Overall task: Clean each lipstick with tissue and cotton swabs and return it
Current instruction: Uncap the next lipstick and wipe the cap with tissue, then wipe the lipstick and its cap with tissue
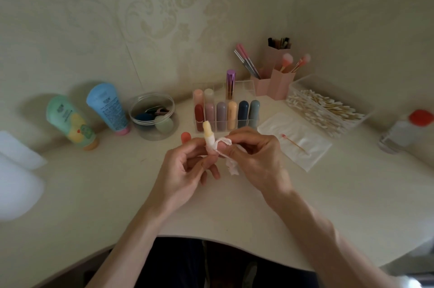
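Observation:
My left hand (185,165) grips an uncapped lipstick (207,131) upright over the table, its pale yellow tip pointing up. My right hand (256,153) pinches a crumpled white tissue (225,146) that wraps round the lipstick's lower part. A coral-pink cap (185,136) stands on the table just behind my left hand. The clear organizer (246,86) behind holds several capped lipsticks in red, pink, mauve, orange and blue-grey. A used cotton swab (294,144) with a reddish tip lies on the flat tissue pack (312,146).
A clear box of cotton swabs (328,109) sits at the right back, pink brush holders (274,80) behind it. Two tubes (70,120) and a round jar of sponges (152,116) stand at the left. A red-capped bottle (404,132) stands far right.

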`<state>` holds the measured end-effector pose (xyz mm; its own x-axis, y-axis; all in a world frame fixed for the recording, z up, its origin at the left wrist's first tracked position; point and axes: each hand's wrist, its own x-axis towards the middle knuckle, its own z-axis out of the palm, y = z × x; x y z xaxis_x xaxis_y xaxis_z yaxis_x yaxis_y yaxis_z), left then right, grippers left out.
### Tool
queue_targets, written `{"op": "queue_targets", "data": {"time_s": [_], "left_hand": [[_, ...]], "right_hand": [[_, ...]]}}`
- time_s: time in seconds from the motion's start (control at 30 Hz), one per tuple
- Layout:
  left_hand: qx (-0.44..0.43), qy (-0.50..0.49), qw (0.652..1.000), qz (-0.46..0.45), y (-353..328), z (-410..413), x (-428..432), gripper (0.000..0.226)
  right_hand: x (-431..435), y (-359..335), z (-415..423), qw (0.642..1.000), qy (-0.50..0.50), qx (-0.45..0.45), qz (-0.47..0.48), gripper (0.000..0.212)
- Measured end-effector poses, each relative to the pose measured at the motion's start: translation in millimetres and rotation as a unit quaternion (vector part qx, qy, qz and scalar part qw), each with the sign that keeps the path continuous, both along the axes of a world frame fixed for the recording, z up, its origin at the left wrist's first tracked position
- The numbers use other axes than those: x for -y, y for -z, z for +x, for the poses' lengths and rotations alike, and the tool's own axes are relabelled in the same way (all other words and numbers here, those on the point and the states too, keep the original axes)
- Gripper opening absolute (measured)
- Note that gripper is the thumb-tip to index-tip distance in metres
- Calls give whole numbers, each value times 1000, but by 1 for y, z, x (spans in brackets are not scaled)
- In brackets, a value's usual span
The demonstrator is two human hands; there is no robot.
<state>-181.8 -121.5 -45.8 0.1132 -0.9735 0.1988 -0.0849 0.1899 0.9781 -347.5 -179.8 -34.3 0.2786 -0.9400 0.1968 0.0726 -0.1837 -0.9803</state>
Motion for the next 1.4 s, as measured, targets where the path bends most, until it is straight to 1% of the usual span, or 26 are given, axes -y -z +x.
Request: {"op": "queue_targets", "data": {"time_s": [0.1, 0.2, 0.33, 0.5, 0.63, 0.7, 0.83, 1.03, 1.13, 1.3, 1.4], "left_hand": [[-2, -13, 1000, 7, 0, -1, 3, 18], [15, -36, 999, 9, -1, -1, 5, 17], [84, -71, 994, 21, -5, -4, 7, 18], [133, -89, 986, 44, -8, -13, 23, 14], [236, -123, 963, 45, -5, -22, 40, 9], [268, -142, 952, 48, -7, -26, 46, 6], [295, -156, 941, 55, -6, -31, 57, 11], [300, -168, 936, 71, -7, -36, 59, 9], [301, -169, 936, 72, -8, -39, 59, 6], [317, -168, 930, 85, -8, -39, 59, 6], [327, -169, 925, 91, -7, -39, 60, 11]], "right_hand": [[1, -2, -2, 1000, 16, -22, 3, 5], [2, -8, -9, 996, 76, -16, 46, 9], [12, -9, -23, 983, 169, -23, 73, 12], [20, -11, -31, 971, 212, -24, 103, 15], [20, -10, -34, 971, 213, -30, 109, 16], [20, -10, -34, 971, 208, -39, 107, 17], [20, -10, -33, 973, 201, -35, 110, 18], [17, -13, -32, 975, 176, -3, 134, 23], [16, -13, -31, 976, 173, -1, 134, 27], [15, -15, -30, 977, 171, 0, 127, 27], [13, -17, -30, 977, 171, -6, 125, 28]]}}
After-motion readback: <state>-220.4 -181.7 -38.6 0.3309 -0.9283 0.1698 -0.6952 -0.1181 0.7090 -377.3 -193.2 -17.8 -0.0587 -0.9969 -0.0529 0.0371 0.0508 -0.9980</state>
